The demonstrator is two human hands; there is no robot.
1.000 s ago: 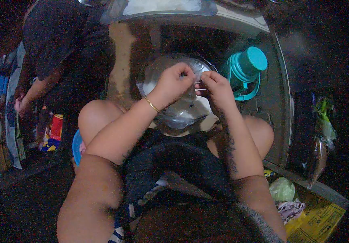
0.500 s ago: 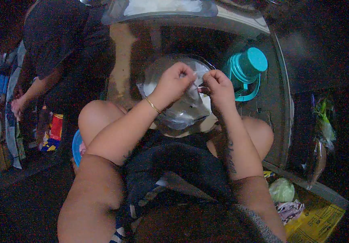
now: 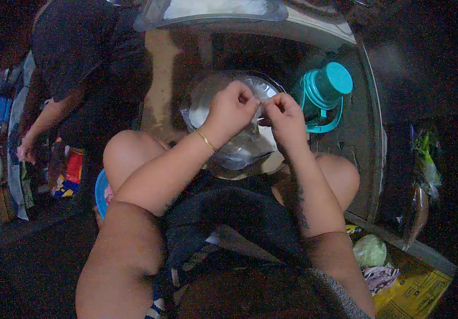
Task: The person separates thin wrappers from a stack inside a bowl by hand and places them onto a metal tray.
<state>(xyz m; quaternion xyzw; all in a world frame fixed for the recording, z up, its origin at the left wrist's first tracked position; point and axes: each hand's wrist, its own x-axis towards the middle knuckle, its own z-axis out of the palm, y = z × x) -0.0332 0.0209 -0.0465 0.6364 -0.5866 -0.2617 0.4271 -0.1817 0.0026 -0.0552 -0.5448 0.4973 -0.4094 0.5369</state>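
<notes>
A clear plastic bag (image 3: 239,151) lies over a round, shiny container (image 3: 263,85) between my knees. Above it my left hand (image 3: 234,109), with a gold bangle at the wrist, is pinched at the top of the plastic. Close to its right, my right hand (image 3: 283,116) is also pinched, its thumb and finger on the thin plastic. The fingertips of both hands are nearly touching. What lies inside the bag is too blurred to make out.
A teal bucket (image 3: 310,90) with a teal cup (image 3: 337,78) stands to the right. A tray of white stuff (image 3: 215,7) is at the top. At the left, another person (image 3: 72,48) bends over. A cabbage (image 3: 370,250) lies lower right, leafy greens (image 3: 427,154) above it.
My hands moved slightly apart and then back together, still pinched at the plastic. The other person's hand has shifted a little downward.
</notes>
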